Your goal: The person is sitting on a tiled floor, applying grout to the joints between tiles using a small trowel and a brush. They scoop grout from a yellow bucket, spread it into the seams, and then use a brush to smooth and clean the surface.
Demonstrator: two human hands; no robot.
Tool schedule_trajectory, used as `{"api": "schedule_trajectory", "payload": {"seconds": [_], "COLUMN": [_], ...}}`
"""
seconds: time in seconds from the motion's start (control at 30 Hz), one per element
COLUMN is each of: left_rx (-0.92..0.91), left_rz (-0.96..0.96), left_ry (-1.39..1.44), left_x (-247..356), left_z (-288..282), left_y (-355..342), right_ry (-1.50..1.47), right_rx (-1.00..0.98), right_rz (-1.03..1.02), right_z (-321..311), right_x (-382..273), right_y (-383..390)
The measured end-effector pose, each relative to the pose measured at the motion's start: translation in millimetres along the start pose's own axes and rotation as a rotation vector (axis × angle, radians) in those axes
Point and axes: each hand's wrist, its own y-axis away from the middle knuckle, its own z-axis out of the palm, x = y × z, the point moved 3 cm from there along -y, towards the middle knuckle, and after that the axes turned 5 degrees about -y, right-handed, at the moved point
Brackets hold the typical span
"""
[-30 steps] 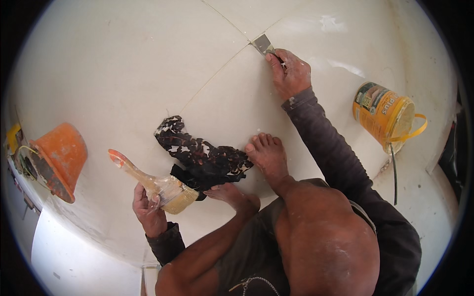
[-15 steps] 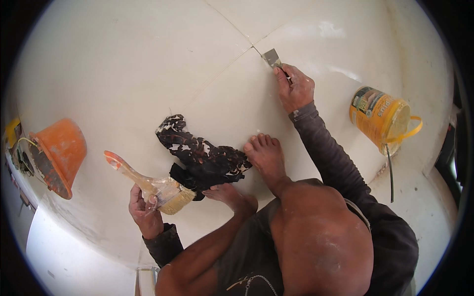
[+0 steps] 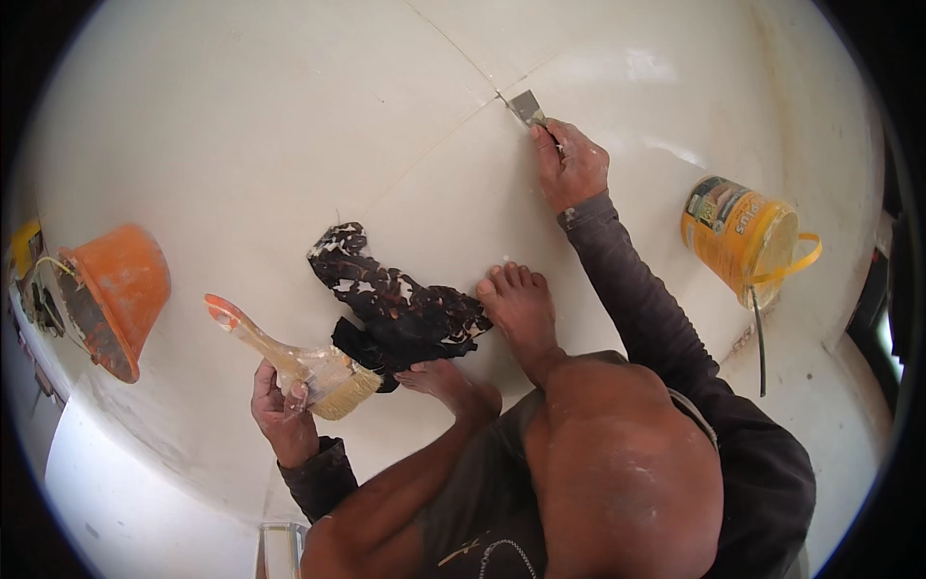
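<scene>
Right hand point(image 3: 576, 166) reaches far forward of the body, its dark-sleeved arm running out from the lower right along a long slant, elbow only slightly bent, wrist about straight. Its fingers are closed around the short handle of a scraper point(image 3: 527, 107), thumb along the near left side, the handle mostly hidden in the grasp. The flat grey blade points up and to the left, one corner right beside the spot where thin joint lines point(image 3: 449, 43) cross on the pale floor point(image 3: 241, 174); whether the blade presses on the surface cannot be told. Left hand point(image 3: 283, 410) stays low and close to the body, the forearm short in view and partly behind the bent left leg point(image 3: 405, 463). It grasps a wide brush point(image 3: 311, 372) by the ferrule, thumb on top, the orange-tipped handle slanting up to the left and the pale bristles facing lower right, their upper corner by a crumpled dark patterned cloth point(image 3: 395, 299). That cloth lies in front of the bare feet point(image 3: 526, 314). An orange bucket point(image 3: 130, 289) lies tipped at far left; a yellow one point(image 3: 735, 232) is at right.
</scene>
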Motion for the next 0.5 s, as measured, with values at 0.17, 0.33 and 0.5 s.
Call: {"api": "schedule_trajectory", "payload": {"seconds": [0.17, 0.33, 0.5], "left_rx": [-0.037, -0.046, -0.019], "left_rz": [0.021, 0.024, 0.019], "left_ry": [0.022, -0.022, 0.013], "left_x": [-6, -11, -13], "left_z": [0, -8, -18], "left_y": [0, 4, 3], "right_ry": [-0.166, -0.085, -0.059], "right_rx": [-0.231, -0.186, -0.229], "right_rz": [0.255, 0.026, 0.238], "right_z": [6, -13, -29], "right_x": [9, -17, -15], "right_y": [-12, -10, 6]}}
